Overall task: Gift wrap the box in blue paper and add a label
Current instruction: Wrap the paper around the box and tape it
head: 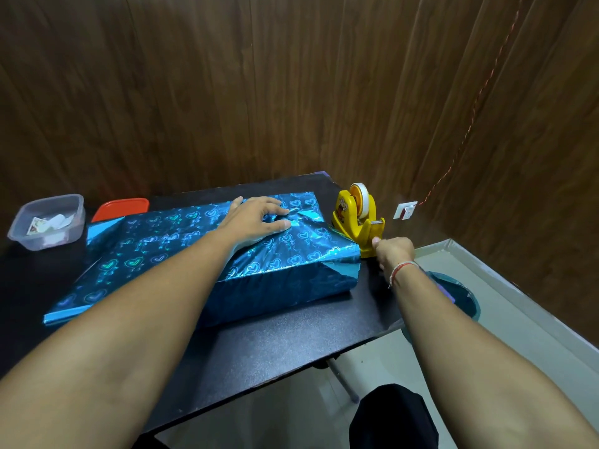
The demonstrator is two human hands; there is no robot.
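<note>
My left hand (pixel 256 218) presses spread fingers on the blue wrapped box (pixel 201 254); my right hand (pixel 393 252), fingers curled, pinches at the yellow tape dispenser (pixel 358 218).

Both bare forearms reach forward. The left hand (pixel 256 218) lies palm-down with fingers (pixel 275 210) spread and straight. The right hand (pixel 393 252), farther right, is curled, thumb forward, a thread band around its wrist.
</note>
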